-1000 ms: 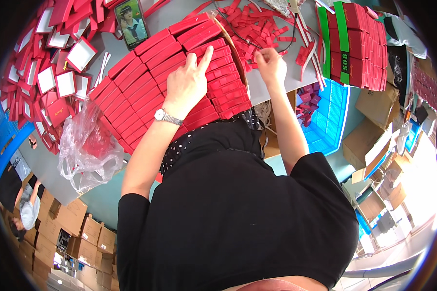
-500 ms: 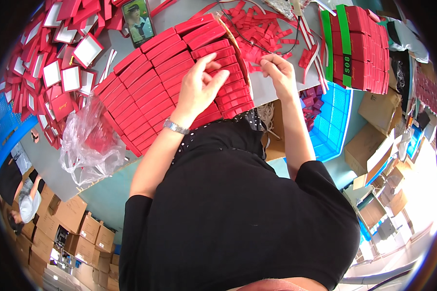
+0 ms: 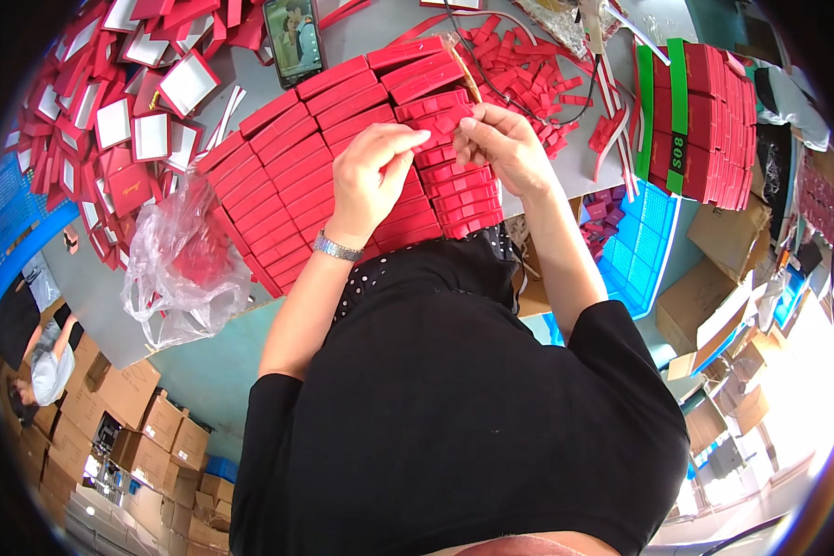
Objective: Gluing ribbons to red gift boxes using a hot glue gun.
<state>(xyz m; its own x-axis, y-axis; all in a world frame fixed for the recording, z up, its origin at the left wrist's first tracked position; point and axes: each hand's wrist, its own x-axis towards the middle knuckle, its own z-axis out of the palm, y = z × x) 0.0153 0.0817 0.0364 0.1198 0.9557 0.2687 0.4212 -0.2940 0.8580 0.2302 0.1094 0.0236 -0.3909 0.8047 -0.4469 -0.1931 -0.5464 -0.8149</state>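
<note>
Rows of closed red boxes [image 3: 292,171] stand packed side by side in front of me. Along the right-hand column, several carry red ribbon bows [image 3: 468,206]. My left hand [image 3: 372,176], with a silver watch on its wrist, hovers over the middle rows. Its thumb and fingertips are drawn together near the bows. Just to the right, above the column's upper part, my right hand [image 3: 508,148] has its fingers curled in a pinch. Red shows between the two hands, but I cannot tell whether it is held or lies on the boxes behind. Whatever is in either pinch is too small to make out.
Open red boxes with white insides [image 3: 116,122] pile up at the left, beside a clear plastic bag [image 3: 181,269]. A phone [image 3: 295,42] lies behind the rows. Loose red ribbon bows [image 3: 528,83] are heaped far right, near a green-strapped box stack [image 3: 713,125] and blue crate [image 3: 641,236].
My right hand has come left and down toward my left hand, from beside the rows to over the bow column. My left hand's fingers have closed more. The whole view has shifted slightly.
</note>
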